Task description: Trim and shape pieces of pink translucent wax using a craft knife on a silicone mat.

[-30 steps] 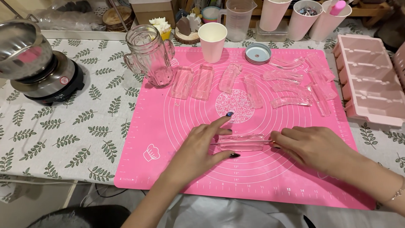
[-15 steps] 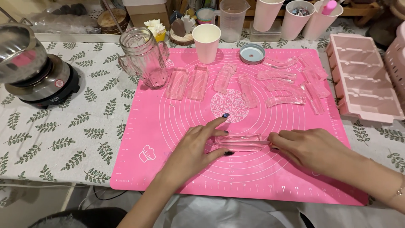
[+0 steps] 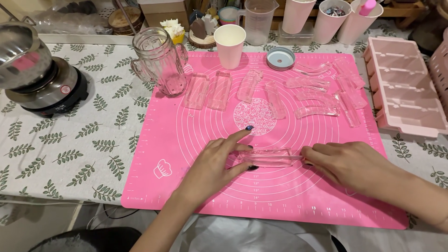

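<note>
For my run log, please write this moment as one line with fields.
left hand: steadies clear mould | right hand: at mould's other end | surface: pink mat | behind: more clear moulds, paper cup

Pink mat (image 3: pixel 186 186) with white circles; white cloth (image 3: pixel 70 140) printed with green leaves; clear mould (image 3: pixel 268 157); pale pink tray (image 3: pixel 406 88); white cup (image 3: pixel 230 46); dark blue nails.

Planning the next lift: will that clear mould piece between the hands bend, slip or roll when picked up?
The clear mould piece is long, thin and see-through, so it probably feels light and may flex. It lies flat on the pink mat, so rolling seems unlikely. Its glossy surface could be slippery; the left hand and right hand touch its ends.
</note>
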